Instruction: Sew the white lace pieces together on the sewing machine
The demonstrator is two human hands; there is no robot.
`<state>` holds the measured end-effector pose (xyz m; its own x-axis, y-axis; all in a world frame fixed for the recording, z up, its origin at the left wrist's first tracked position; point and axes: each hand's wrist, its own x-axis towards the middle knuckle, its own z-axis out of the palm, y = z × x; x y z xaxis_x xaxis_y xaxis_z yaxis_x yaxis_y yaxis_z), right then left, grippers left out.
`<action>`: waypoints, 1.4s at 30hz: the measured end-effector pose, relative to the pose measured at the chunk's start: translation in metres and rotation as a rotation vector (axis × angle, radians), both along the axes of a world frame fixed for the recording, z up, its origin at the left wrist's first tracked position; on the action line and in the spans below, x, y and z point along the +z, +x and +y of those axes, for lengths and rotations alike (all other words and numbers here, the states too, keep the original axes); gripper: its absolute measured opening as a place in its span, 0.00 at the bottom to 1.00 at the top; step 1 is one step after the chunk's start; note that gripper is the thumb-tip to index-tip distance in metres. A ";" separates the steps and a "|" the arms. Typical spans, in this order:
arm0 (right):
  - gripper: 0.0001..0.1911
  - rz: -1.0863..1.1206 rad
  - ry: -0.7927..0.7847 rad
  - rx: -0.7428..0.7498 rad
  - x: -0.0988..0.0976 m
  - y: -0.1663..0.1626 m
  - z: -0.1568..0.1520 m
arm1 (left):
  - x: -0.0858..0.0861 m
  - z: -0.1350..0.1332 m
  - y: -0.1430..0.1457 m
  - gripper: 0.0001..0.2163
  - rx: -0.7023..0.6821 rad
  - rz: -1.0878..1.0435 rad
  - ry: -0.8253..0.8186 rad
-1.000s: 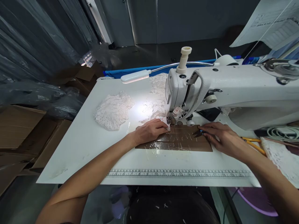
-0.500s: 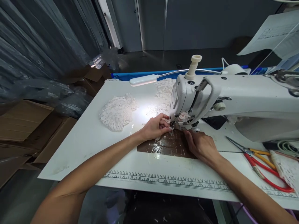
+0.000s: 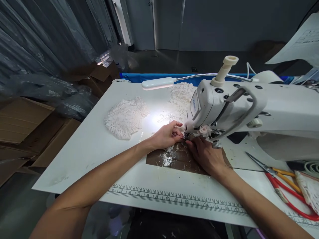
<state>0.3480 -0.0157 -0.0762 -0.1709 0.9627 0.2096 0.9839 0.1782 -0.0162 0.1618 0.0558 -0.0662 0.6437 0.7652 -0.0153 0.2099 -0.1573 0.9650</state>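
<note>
My left hand (image 3: 165,136) is curled at the foot of the white sewing machine (image 3: 249,106), thumb and forefinger pinched on a small white lace piece (image 3: 169,149) right by the needle. My right hand (image 3: 206,156) lies on the brown taped patch (image 3: 171,161) of the table. Its fingers are drawn together under the machine head, tip to tip with the left hand. What they hold is hidden. A small dark thing shows between the two hands at the needle.
A gooseneck lamp (image 3: 157,83) lights the white table (image 3: 82,156). A lace pile (image 3: 124,118) lies to the left and more lace (image 3: 180,94) behind the machine. Red and yellow scissors (image 3: 281,179) lie to the right. A printed ruler (image 3: 174,197) runs along the front edge. Cardboard boxes (image 3: 30,122) stand on the left.
My right hand came in from the right side of the brown patch to the needle, leaving the scissors behind. My left hand rose from flat to a pinch. The view shifted left.
</note>
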 end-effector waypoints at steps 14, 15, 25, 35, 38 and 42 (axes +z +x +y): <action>0.22 0.053 0.002 0.021 0.005 -0.002 0.004 | 0.006 -0.004 0.002 0.19 0.041 0.109 0.043; 0.23 0.057 0.015 0.039 0.004 -0.002 0.005 | 0.006 -0.003 0.003 0.19 0.043 0.113 0.049; 0.25 0.105 0.153 0.190 0.004 0.014 -0.015 | 0.011 -0.014 -0.004 0.16 -0.045 0.139 0.352; 0.22 0.057 0.203 0.075 0.006 0.082 -0.023 | 0.006 -0.005 -0.011 0.08 -0.088 0.284 1.028; 0.17 0.220 0.171 0.126 0.010 0.068 -0.014 | 0.003 -0.005 -0.009 0.08 0.035 0.317 1.078; 0.15 0.373 -0.001 0.161 0.012 0.042 -0.006 | 0.005 -0.005 -0.010 0.07 -0.084 0.256 1.034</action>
<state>0.3896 -0.0218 -0.0645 -0.2324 0.9301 0.2846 0.8698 0.3297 -0.3672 0.1515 0.0507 -0.0609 0.7646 0.4373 0.4736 0.3376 -0.8975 0.2836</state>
